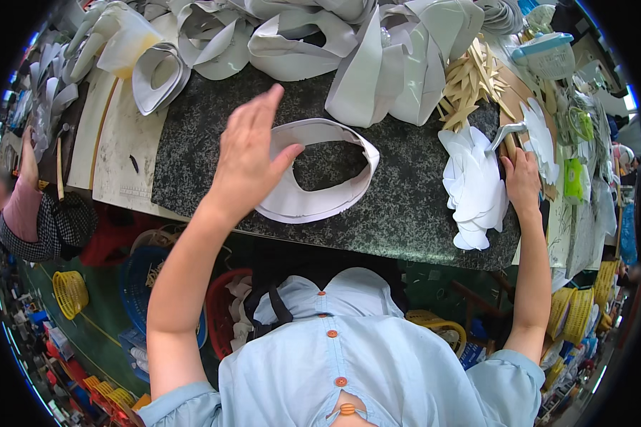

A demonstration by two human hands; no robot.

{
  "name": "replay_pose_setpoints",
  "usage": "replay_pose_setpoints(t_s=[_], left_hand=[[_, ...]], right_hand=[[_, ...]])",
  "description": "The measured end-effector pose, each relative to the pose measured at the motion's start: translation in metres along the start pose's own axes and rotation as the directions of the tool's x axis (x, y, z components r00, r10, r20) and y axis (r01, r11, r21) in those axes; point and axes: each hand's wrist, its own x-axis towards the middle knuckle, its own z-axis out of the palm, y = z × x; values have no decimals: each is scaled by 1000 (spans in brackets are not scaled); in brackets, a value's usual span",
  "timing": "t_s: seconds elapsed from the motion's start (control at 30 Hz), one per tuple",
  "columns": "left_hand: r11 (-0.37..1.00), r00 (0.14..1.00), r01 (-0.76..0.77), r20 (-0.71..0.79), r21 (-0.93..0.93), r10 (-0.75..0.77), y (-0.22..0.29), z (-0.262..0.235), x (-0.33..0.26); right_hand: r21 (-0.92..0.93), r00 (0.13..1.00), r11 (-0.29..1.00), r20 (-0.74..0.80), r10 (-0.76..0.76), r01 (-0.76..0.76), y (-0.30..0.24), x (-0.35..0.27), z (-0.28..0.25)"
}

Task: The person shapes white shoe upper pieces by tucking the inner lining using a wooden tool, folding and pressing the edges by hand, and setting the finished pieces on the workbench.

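Note:
My left hand point(248, 151) hovers flat and open above the left part of a white curved collar-shaped piece point(313, 203) that lies on the dark speckled worktop point(214, 128). The fingers are together and hold nothing. My right hand point(523, 182) rests at the right edge of the worktop, its fingers on a stack of white cut pieces point(473, 186). Whether it grips one is unclear. A metal tool point(506, 132) lies just beyond that hand.
A heap of white curved strips point(349, 43) fills the back of the worktop. Tan wooden sticks point(470, 82) lie at the back right. A pale board point(117, 153) is on the left. Plastic baskets point(70, 293) stand on the floor. Another person point(23, 206) is at the left.

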Motion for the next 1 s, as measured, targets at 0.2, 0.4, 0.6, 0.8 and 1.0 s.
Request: replay_pose_setpoints(t_s=[0.2,0.4,0.6,0.8,1.0], left_hand=[[984,947,176,271,-1,-170,21,-27,5],[997,964,13,266,74,-32,34,-27,-30],[986,980,-34,200,166,0,48,-23,-34],[979,976,-54,218,194,11,49,-20,-37],[1000,986,-20,167,13,18,30,-23,-38]], right_hand=[[140,981,985,-181,-75,101,2,-4,-22],[651,937,683,-144,-318,332,-135,-72,-130],[750,816,534,-14,-578,391,-215,-66,-99],[729,799,483,-145,-583,484,-233,-60,-98],[810,794,475,19,-607,344,-219,-61,-118]])
